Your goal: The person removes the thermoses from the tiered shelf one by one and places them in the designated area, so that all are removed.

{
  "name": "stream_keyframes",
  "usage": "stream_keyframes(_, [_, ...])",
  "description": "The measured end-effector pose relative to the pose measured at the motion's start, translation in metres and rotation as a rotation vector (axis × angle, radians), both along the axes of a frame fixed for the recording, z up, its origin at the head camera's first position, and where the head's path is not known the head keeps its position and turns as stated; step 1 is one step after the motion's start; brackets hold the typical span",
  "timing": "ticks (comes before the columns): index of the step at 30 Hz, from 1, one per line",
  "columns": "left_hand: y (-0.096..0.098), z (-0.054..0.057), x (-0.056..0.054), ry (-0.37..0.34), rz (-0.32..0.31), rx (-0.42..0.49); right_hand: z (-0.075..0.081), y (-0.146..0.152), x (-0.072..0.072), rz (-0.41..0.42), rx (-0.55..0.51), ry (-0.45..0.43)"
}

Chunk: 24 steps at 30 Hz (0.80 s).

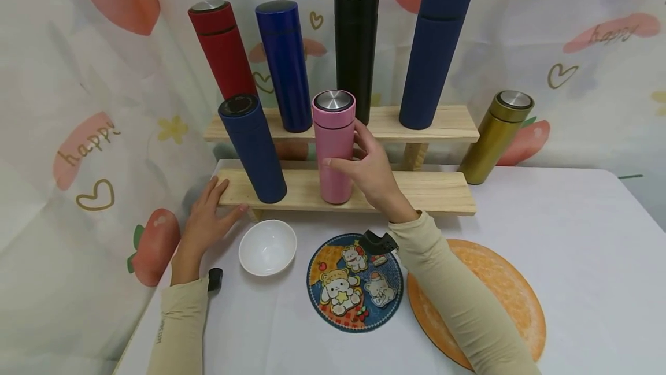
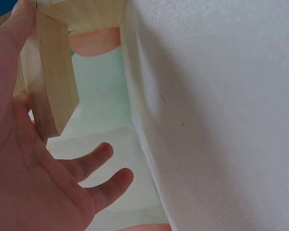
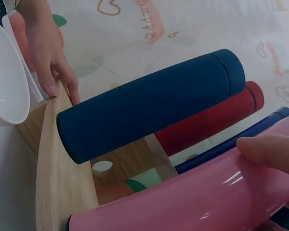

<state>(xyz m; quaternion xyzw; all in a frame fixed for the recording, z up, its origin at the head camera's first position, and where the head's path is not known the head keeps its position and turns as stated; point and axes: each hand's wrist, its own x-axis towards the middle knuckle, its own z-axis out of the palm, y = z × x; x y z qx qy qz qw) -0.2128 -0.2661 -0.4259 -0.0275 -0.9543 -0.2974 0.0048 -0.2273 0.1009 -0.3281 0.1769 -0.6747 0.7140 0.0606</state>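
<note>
My right hand (image 1: 372, 171) grips a pink thermos flask (image 1: 335, 155) from the right, thumb across its front. The flask stands upright on the lower step of a wooden shelf (image 1: 416, 193); in the right wrist view its base meets the board. At the left end of that step, my left hand (image 1: 208, 219) holds the board's end between thumb and fingers. Two fingers (image 2: 111, 190) hang free of the wood in the left wrist view. Between the hands stands a dark blue thermos flask (image 1: 255, 152) on the same step.
The upper step bears a red flask (image 1: 221, 45), a shiny blue flask (image 1: 285, 69), a black flask (image 1: 356, 51) and a navy flask (image 1: 436, 57). A gold flask (image 1: 496, 138) stands right of the shelf. In front lie a white bowl (image 1: 267, 248), a cartoon mat (image 1: 333, 311) and an orange mat (image 1: 504, 294).
</note>
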Motion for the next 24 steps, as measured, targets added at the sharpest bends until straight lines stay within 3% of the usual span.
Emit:
stream_keyframes(12, [0.001,-0.003,0.0,0.004,-0.012,0.003,0.004,0.029,0.013,-0.044,0.035,-0.004])
stream_keyframes(24, [-0.002,-0.002,0.0,0.033,-0.028,0.016,0.012,0.068,0.023,-0.153,0.095,-0.01])
